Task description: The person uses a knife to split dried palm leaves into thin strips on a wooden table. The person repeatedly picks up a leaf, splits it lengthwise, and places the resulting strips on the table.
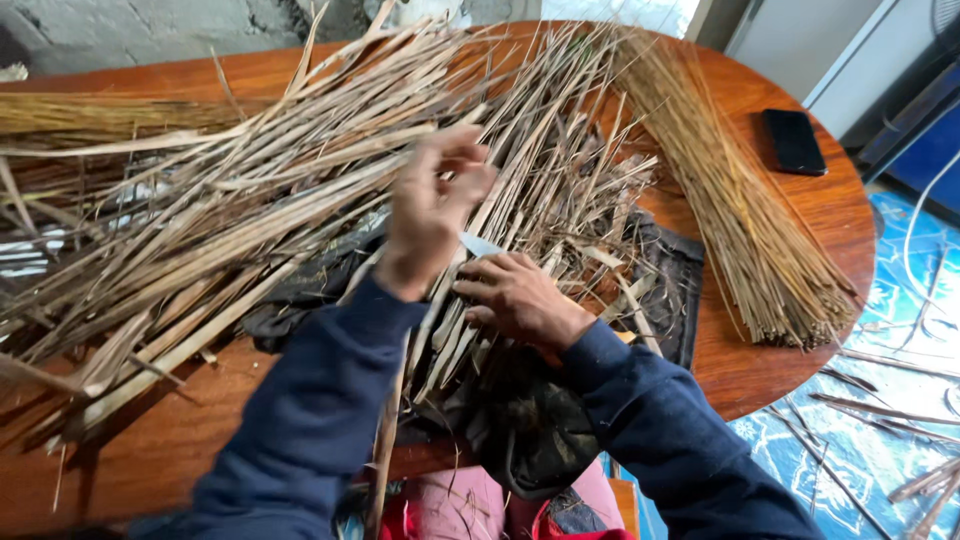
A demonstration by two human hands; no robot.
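Centre of frame: person seated at a round wooden table (800,215), both arms in dark blue sleeves reaching in from the bottom edge.

Left hand (432,205) raised, wrist bent, fingers curled shut around a dry leaf strip (425,340) that runs down and toward the lower middle of the frame. Thumb and fingertips pinch near the strip's upper end.

Right hand (515,295) lower, just right of centre, knuckles up, fingers closed on a small blade (478,244) whose pale tip points up-left toward the left hand. Blade looks to be against the strip, though the contact point is partly hidden.

Judgement on technique: strip should be held taut between the two hands, blade kept at a shallow angle and drawn along the rib, away from the left thumb. Slack would let the blade wander or tear the leaf.

Around them: a big heap of dry leaves (250,200) fills the left and centre, lying over a dark cloth (670,270). A bundle of thin stripped sticks (740,220) fans across the right of the table. A black phone (793,140) sits upper right, well apart from the work.
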